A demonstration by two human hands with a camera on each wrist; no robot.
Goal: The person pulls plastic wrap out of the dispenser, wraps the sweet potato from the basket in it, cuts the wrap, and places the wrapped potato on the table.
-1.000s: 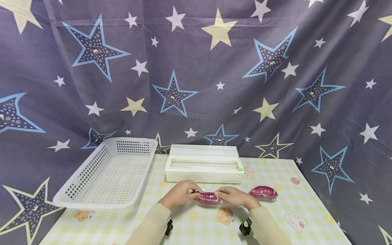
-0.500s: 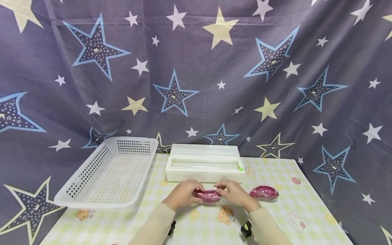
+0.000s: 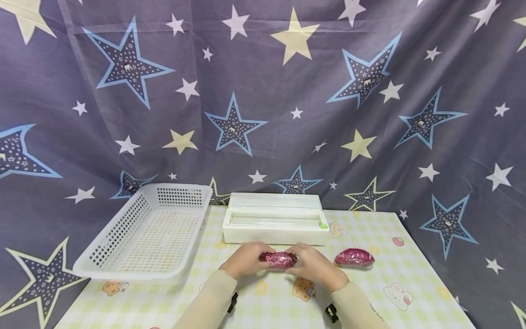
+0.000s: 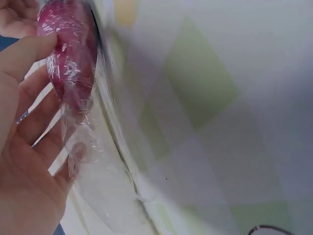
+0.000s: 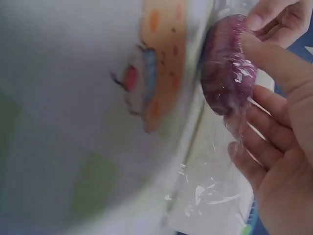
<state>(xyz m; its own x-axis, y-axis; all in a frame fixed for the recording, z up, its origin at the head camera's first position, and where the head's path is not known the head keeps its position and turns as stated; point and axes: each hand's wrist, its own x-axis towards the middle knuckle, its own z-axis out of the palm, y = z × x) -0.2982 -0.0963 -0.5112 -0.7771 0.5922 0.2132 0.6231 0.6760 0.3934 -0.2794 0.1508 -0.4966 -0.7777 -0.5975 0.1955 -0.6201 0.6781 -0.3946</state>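
Note:
A purple-red sweet potato (image 3: 278, 260) in clear cling film is held between both hands, low over the table in front of the white box. My left hand (image 3: 246, 259) grips its left end, thumb on the near side and fingers behind. The right hand (image 3: 315, 265) holds the other end in the same way. In the left wrist view, loose film (image 4: 100, 176) trails from the end of the sweet potato (image 4: 73, 54) past the fingers. More loose film (image 5: 208, 191) hangs at the opposite end in the right wrist view. A second film-wrapped sweet potato (image 3: 354, 258) lies right of the hands.
Behind the hands stands a long white cling film box (image 3: 275, 235), its lid (image 3: 274, 201) raised and a green tab at the right. A white plastic basket (image 3: 189, 249) sits at the left. Star-patterned cloth (image 3: 263, 151) hangs behind the checked table (image 3: 411, 269).
The right hand has shifted from the loose film to wrap its fingers around the right end. The sweet potato has turned and risen slightly; the left hand keeps its hold.

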